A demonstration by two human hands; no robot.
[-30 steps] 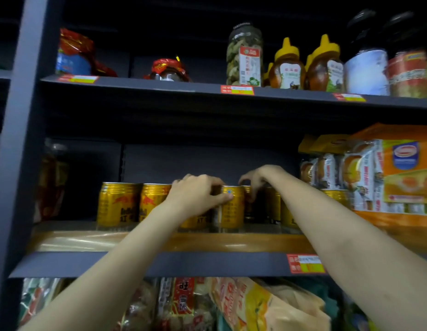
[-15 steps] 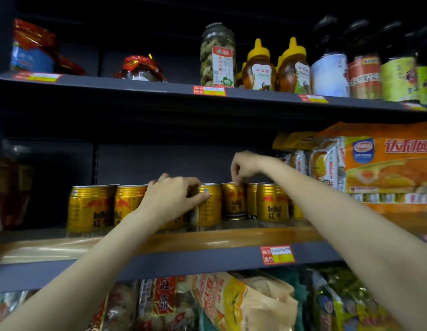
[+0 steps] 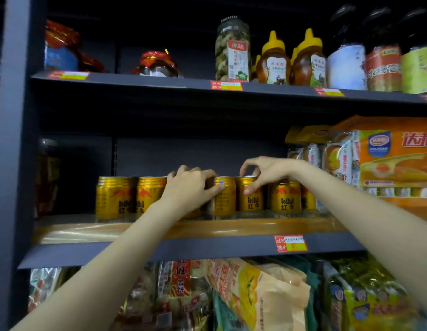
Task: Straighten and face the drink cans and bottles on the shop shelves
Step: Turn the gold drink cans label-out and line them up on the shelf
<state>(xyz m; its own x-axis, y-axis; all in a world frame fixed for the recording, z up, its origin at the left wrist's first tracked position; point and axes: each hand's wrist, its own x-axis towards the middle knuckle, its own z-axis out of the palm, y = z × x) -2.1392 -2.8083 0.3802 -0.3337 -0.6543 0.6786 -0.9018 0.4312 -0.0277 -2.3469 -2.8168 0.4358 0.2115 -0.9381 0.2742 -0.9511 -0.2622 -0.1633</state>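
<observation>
A: Where do the cans stand?
B: A row of gold cans (image 3: 114, 197) stands upright on the middle shelf (image 3: 207, 247), behind a clear lip along its front edge. Two cans at the left show their logo; one further right (image 3: 285, 197) faces forward too.

A: What does the left hand do?
B: The left hand (image 3: 191, 187) curls round a can it hides almost wholly; its thumb tip touches the next can (image 3: 224, 197), whose plain side faces out.

A: And the right hand?
B: The right hand (image 3: 265, 170) pinches the rim of the can just beside that one (image 3: 249, 197), thumb on the front wall, fingers over the top. This can's logo faces forward.

A: What surrounds the row?
B: Orange cake packs (image 3: 386, 158) sit at the right of the same shelf. The upper shelf (image 3: 160, 82) carries a jar (image 3: 232, 48), two honey bottles (image 3: 274, 60) with yellow caps, and dark-capped bottles (image 3: 346, 56). Snack bags (image 3: 255, 295) fill the shelf below. A price tag (image 3: 290, 243) is fixed to the middle shelf edge.
</observation>
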